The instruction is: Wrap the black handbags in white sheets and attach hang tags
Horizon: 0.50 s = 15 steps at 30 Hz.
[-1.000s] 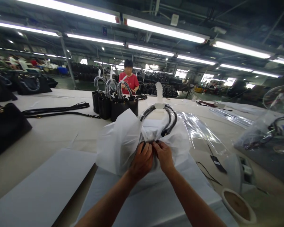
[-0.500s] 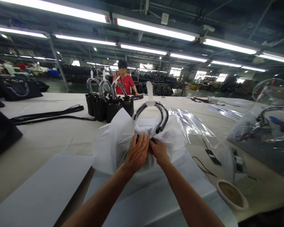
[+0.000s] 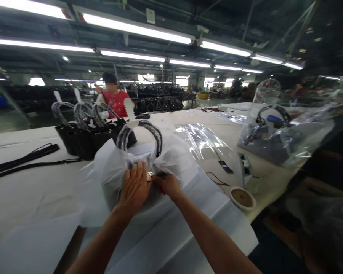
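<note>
A handbag wrapped in white tissue paper [image 3: 171,160] stands in front of me, its black handles [image 3: 148,131] arching above the wrap. My left hand [image 3: 134,186] lies flat against the front of the wrapped bag, fingers together and pointing up. My right hand [image 3: 167,184] is closed in a pinch just beside it, at a small gold metal fitting [image 3: 149,176] on the bag's front. The bag's body is hidden by the paper.
Sheets of white paper [image 3: 188,236] lie under the bag. A row of black handbags [image 3: 85,137] stands behind on the left, black straps [image 3: 23,160] further left. Clear plastic bags [image 3: 205,140], a tape roll [image 3: 242,198] and a bagged handbag [image 3: 271,129] sit right. A person in red [image 3: 116,101] works across the table.
My view has swung to the right. My left hand has flattened on the bag's front, and my right hand has shifted to the gold fitting, which now shows.
</note>
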Available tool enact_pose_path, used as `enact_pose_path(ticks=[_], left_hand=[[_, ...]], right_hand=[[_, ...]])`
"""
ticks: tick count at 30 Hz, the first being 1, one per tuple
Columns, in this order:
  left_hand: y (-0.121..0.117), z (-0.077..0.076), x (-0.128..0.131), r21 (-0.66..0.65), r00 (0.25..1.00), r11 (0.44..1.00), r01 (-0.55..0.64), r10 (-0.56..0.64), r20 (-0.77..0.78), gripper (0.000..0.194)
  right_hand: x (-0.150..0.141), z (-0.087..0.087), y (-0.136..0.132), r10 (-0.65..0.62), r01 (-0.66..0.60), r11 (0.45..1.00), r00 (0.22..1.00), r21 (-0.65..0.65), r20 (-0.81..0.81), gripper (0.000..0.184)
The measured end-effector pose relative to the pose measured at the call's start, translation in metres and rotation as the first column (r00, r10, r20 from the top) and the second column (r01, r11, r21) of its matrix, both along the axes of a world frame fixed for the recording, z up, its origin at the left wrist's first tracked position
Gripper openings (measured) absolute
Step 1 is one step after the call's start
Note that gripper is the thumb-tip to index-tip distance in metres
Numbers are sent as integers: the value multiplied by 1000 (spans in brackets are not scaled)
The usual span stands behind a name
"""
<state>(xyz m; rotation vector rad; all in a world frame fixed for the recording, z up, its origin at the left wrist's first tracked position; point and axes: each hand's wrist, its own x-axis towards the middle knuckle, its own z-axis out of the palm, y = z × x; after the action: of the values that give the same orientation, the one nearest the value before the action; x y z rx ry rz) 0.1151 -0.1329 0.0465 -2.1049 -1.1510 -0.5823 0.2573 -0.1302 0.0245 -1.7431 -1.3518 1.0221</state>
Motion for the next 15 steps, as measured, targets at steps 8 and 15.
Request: enact_pose_path(ticks=[8,15], left_hand=[[4,21,4,-21,998,999,-39,40,55,60],[-42,-49,13,144,925,920,365,-376,61,62]], right_hand=[[67,-24,-40,31,-27,999,984,-23,176,29],[226,-25,-11,-263,261,960,704,104,660,30]])
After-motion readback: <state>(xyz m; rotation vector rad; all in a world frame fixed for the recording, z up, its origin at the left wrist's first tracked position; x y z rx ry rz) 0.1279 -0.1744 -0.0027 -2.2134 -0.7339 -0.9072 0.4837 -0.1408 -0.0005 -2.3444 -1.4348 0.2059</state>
